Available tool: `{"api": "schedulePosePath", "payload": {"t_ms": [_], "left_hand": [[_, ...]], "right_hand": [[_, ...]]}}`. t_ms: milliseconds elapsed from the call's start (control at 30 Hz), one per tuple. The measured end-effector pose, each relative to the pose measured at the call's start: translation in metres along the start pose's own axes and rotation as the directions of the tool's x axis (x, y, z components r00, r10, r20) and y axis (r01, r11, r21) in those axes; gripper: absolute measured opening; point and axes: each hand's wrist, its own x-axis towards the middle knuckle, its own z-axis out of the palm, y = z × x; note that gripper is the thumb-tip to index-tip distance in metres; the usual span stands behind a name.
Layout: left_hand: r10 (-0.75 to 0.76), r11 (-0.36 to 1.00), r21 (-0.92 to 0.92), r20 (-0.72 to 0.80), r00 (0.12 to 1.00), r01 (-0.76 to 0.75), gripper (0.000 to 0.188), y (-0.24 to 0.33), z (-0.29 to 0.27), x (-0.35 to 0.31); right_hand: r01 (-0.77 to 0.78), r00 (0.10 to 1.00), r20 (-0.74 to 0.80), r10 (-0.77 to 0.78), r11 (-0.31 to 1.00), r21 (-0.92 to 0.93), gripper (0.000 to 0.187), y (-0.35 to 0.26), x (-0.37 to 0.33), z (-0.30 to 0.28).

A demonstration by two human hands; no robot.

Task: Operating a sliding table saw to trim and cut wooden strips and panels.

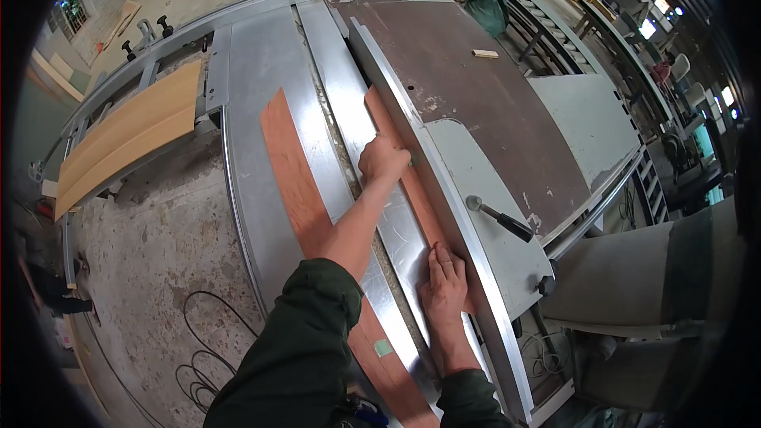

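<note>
Person at a broad metal machine table [261, 55], both hands on a long, narrow, reddish-brown wooden strip [422, 210]. Strip sits right along the long, straight, silver metal fence [476, 250], on its left side; full contact along the length, can't tell. Long axis runs away from the person, slanting up and leftward in view, about parallel to the fence.

Left hand [384, 158] is the far one: bunched narrow like a loose fist, on the strip short of its far end. Fingertips hidden, so pinching or just pressing, can't tell. Right hand [445, 281] is nearer the body: fingers out straight, close together, laid along the strip toward its near end, not wrapped around it. So the strip lies under both hands, one ahead of the other on the same line; the bare middle stretch shows between them.

Well left, a wider reddish-brown wooden board [289, 166] lies lengthwise on the table, passing under the left forearm, with a small green patch [383, 347] on its near part. Neither hand on it.
</note>
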Motion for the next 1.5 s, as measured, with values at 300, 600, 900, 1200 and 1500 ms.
{"api": "schedulePosePath", "payload": {"t_ms": [300, 600, 900, 1200, 1500], "left_hand": [[-0.046, 0.999, -0.004, 0.021, 0.999, 0.046, 0.037, 0.005, -0.013, 0.029], [0.034, 0.999, -0.021, -0.121, 0.992, -0.036, 0.031, -0.014, -0.001, 0.054], [0.083, 0.996, -0.024, 0.066, 0.994, -0.081, 0.032, -0.005, 0.007, -0.013], [0.144, 0.989, 0.001, 0.113, 0.983, -0.145, 0.046, -0.02, 0.033, -0.145], [0.079, 0.959, -0.283, 0.306, 0.949, 0.012, 0.08, -0.066, 0.015, -0.262]], "right_hand": [[0.011, 1.0, 0.003, -0.011, 1.0, 0.015, 0.055, -0.002, 0.025, 0.02], [0.006, 1.0, -0.019, -0.005, 0.998, 0.06, 0.055, -0.011, 0.038, 0.022], [-0.04, 0.999, -0.027, 0.039, 0.999, -0.011, 0.053, 0.0, -0.012, -0.012], [-0.101, 0.995, -0.029, 0.1, 0.993, -0.056, 0.035, -0.006, -0.121, -0.083], [-0.223, 0.967, -0.133, 0.217, 0.974, -0.032, 0.045, -0.075, -0.21, -0.144]]}}
